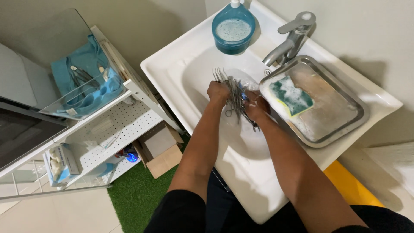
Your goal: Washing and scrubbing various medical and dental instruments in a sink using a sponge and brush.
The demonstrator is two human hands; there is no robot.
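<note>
Over the white sink [189, 64], both hands are closing around a bundle of steel instruments [235, 97]; left hand [217, 92] at nine o'clock, right hand [255, 105] at three, fingers seemingly curled. Stiff, wet, probably slippery; grip mid-shanks.

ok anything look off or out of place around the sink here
One thing: the steel tray sits tilted across the sink's right rim, one corner hanging over the basin, with a soapy green sponge on it. Both hands, left and right, grip a bundle of metal instruments over the basin; nothing looks spilled.
</note>
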